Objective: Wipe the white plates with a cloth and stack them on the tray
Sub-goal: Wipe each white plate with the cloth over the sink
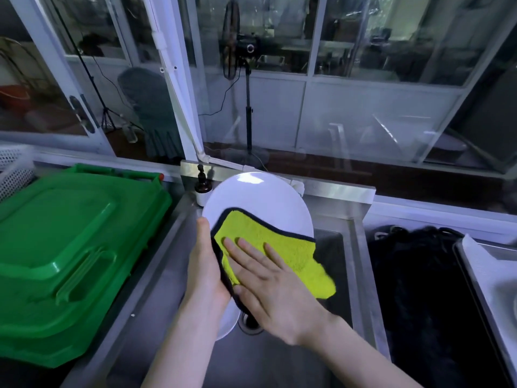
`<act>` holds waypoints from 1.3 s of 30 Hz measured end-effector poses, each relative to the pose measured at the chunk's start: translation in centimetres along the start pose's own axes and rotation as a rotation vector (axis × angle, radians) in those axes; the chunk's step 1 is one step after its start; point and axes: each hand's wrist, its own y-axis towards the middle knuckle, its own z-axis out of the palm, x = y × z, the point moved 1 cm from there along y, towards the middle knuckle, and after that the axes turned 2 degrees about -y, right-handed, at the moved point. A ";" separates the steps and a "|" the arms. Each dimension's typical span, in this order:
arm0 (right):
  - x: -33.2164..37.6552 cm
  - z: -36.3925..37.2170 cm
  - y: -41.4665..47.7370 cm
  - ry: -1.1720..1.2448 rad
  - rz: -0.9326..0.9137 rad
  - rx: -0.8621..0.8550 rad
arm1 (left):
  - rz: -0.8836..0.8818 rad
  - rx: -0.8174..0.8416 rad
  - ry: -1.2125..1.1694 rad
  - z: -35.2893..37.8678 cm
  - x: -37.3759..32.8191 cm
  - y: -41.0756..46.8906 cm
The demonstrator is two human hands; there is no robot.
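Note:
A white plate (258,200) is held tilted above the steel sink (347,247). My left hand (202,264) grips the plate's left edge, thumb up along the rim. A yellow-green cloth with a dark border (291,247) lies over the plate's lower half. My right hand (268,278) presses flat on the cloth with straight fingers. The plate's lower part is hidden behind the cloth and hands. A metal tray (475,278) shows at the right edge, only partly in view.
A big green plastic bin lid (67,247) fills the left. A brown pump bottle (202,189) stands behind the plate. A black bag or bin (419,289) sits right of the sink. The sink drain (250,322) lies below the plate. Glass partitions rise behind.

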 end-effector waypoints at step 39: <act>-7.6 -1.0 1.0 1.157 0.825 -0.654 | 0.194 0.062 0.108 -1.5 0.5 1.6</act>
